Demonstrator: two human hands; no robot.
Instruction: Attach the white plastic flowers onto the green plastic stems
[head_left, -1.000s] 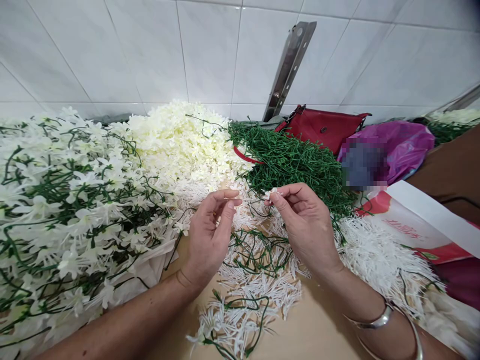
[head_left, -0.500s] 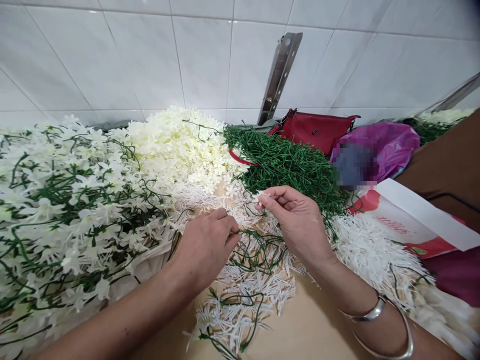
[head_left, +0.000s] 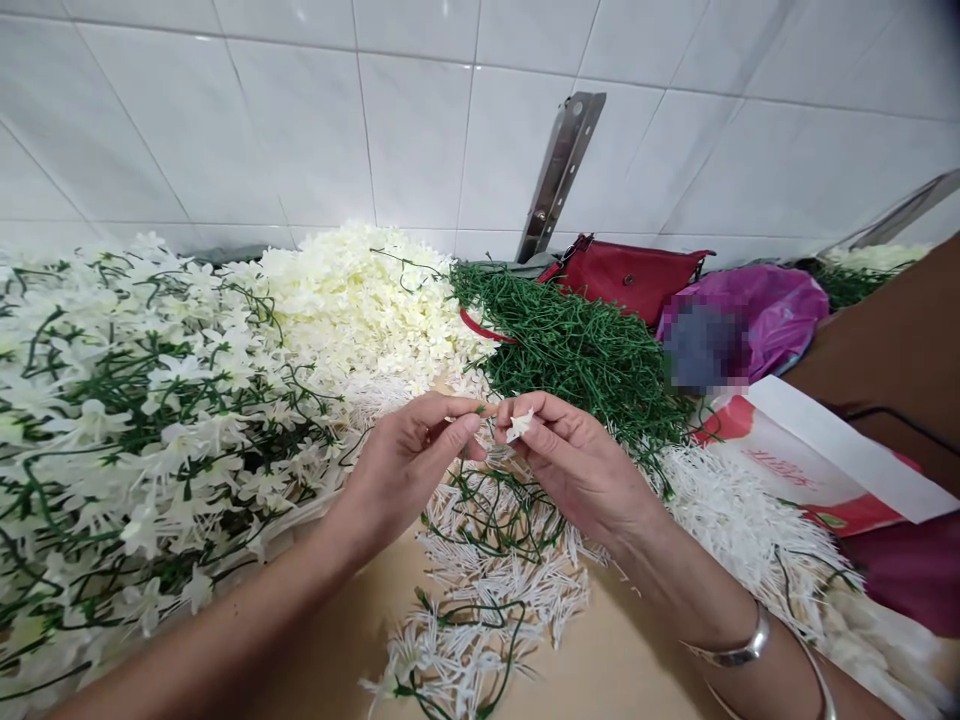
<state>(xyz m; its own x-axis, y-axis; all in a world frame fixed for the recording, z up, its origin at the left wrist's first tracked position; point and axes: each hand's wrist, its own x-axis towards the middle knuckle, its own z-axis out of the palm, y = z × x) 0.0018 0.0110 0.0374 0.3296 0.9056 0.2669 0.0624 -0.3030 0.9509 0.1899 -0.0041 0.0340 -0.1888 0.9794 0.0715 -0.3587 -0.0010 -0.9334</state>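
Observation:
My left hand [head_left: 409, 460] pinches a green plastic stem [head_left: 481, 409] between thumb and forefinger, its tip pointing to the right. Close beside it, my right hand [head_left: 585, 465] holds a small white artificial flower [head_left: 519, 427] between thumb and fingers. The fingertips of both hands nearly meet, and I cannot tell whether stem and flower touch. Below the hands, loose green stems [head_left: 517, 520] lie over scattered white stamen strands [head_left: 517, 590]. Behind them rises a mound of cream flower heads [head_left: 367, 300], with a heap of green stems [head_left: 577, 330] to its right.
Assembled white flowers [head_left: 165, 420] fill the left side. To the right lie more white strands [head_left: 750, 510], a red and white paper bag [head_left: 795, 450], a red purse [head_left: 630, 277] and a purple plastic bag [head_left: 787, 310]. A metal bracket [head_left: 559, 180] stands against the tiled wall [head_left: 300, 130].
My left hand has risen from the loose stems and brought a green stem up to my right hand. The flower in my right hand has turned. The view has tilted slightly upward.

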